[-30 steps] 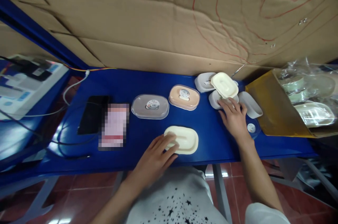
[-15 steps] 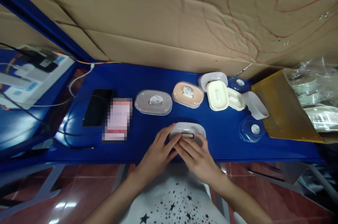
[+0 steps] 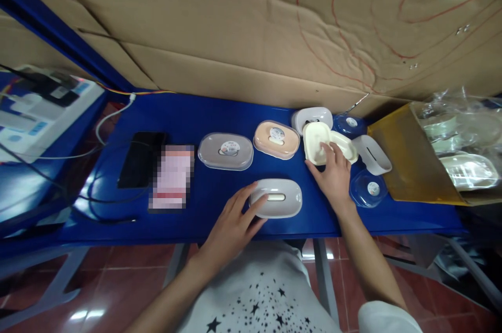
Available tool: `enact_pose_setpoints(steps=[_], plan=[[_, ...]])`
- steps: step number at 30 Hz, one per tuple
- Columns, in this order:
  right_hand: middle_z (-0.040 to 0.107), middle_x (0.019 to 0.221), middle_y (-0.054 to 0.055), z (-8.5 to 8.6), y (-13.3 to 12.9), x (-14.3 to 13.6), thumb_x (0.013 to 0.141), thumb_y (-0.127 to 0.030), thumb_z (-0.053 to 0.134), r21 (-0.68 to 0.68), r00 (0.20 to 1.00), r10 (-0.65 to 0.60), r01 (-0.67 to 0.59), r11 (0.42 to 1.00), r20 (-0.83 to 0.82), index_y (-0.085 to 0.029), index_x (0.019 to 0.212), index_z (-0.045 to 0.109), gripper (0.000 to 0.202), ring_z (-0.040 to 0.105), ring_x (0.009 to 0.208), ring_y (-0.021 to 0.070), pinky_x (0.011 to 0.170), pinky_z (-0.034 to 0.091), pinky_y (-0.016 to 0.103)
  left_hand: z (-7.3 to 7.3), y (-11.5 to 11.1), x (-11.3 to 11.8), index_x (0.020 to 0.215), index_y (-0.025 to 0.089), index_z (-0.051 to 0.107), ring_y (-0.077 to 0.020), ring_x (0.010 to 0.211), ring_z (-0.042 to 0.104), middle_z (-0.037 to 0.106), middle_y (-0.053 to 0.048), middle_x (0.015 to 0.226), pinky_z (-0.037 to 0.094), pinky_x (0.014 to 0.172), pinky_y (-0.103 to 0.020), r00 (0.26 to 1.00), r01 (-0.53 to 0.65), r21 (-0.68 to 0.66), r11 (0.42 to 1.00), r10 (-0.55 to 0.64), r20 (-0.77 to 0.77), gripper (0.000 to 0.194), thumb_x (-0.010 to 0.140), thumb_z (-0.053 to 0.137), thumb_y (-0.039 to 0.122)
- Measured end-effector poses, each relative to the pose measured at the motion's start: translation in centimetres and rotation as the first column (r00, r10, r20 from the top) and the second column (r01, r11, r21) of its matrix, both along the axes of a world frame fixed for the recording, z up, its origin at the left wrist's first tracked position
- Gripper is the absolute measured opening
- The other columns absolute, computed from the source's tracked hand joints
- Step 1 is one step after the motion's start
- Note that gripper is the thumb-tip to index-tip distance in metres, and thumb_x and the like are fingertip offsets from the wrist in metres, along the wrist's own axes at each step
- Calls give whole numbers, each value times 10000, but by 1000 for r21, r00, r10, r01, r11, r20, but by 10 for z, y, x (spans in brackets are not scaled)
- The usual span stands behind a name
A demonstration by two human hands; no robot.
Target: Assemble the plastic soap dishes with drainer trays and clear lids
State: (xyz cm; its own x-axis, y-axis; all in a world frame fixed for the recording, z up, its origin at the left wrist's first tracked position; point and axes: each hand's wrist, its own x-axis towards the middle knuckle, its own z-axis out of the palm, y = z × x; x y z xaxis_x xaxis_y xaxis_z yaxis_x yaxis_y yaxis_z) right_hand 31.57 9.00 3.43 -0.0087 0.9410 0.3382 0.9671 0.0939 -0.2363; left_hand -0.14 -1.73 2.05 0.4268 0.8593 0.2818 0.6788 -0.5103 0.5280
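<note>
A grey oval soap dish (image 3: 284, 205) with a pale bar in its centre slot sits near the table's front edge. My left hand (image 3: 237, 215) holds its left end, thumb below and a finger reaching over the top to the slot. My right hand (image 3: 333, 179) is at the cream dish parts, fingers apart. Its thumb lies by the lower edge of a cream rectangular piece (image 3: 314, 137), and its fingertips are over that piece's right side. Partly behind those fingers, a second cream tray (image 3: 347, 147) leans against the first.
Lidded dishes, one grey (image 3: 212, 150) and one peach (image 3: 266, 139), stand behind. Another grey dish (image 3: 301, 116), a grey slotted piece (image 3: 376, 160) and clear labelled lids (image 3: 366, 194) lie rightward. A cardboard box (image 3: 411, 165) holds bagged dishes. Phones (image 3: 141, 160) and cables lie left.
My right hand has left the grey dish and moved right and away from me to the cream pieces. My left hand stays at the grey dish. The view has shifted slightly.
</note>
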Motion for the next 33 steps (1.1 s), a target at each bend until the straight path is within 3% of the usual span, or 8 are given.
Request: enact_pose_setpoints(steps=[5,9,13,17,22,25,28,33], plan=[[705,1336,128,20,-53,2,1034,-399,649,50,903,240,-238,970,-357,-289,1336,597,326,667,1314,318,1109,567,563,-5,4,-1,1668,360,348,-327,1507,544,415,-143,1695,573,1183,-511,990,-40,-126,991,56,132,734,1039,721,300],[696,1347,110,26,-90,-10,968,-276,714,-52,752,484,-562,826,-447,-291,1311,597,362,586,1457,338,1137,572,565,-7,10,-7,1695,394,282,-326,1511,548,378,-140,1723,570,1192,-509,978,-11,-174,985,47,201,832,1015,758,337],[676,1418,104,20,-85,-23,951,-201,708,-63,675,600,-685,726,-429,-272,1305,606,376,458,1578,342,1212,511,600,-4,14,-10,1697,381,279,-299,1506,559,415,-128,1710,574,1187,-494,981,28,-161,987,3,192,769,1053,700,366],[685,1401,105,13,-72,-11,960,-216,710,-57,739,564,-623,780,-367,-277,1308,624,364,464,1573,344,1210,499,609,-3,13,-12,1593,349,443,-287,1506,559,486,-100,1664,547,1217,-526,992,41,-126,991,-25,127,555,1080,655,356],[705,1387,104,13,-68,38,999,-303,680,-97,868,454,-479,872,-203,-290,1277,670,279,518,1528,375,1198,455,654,-2,7,-20,1389,287,595,-300,1509,554,464,-104,1679,560,1210,-536,996,34,-58,998,-29,85,318,1076,652,273],[699,1428,103,20,-43,57,1036,-358,623,-69,922,373,-380,922,-103,-294,1281,687,262,511,1533,377,1232,398,647,-2,5,-27,1389,277,580,-303,1501,561,453,-118,1679,585,1186,-526,996,20,-47,999,-16,90,344,1058,664,236],[660,1519,124,26,10,55,1059,-375,570,-5,957,290,-290,957,24,-269,1393,667,363,482,1552,371,1259,352,613,-2,4,-29,1351,259,581,-316,1505,554,440,-131,1682,597,1169,-524,997,16,-25,1000,-14,79,325,1044,685,242],[623,1584,125,26,88,33,1064,-303,533,-153,901,394,-370,916,182,-217,1468,646,429,533,1501,337,1248,332,575,-3,-5,-25,1237,225,587,-337,1515,540,426,-168,1687,603,1158,-529,997,2,-6,1000,-2,77,219,1049,690,271]])
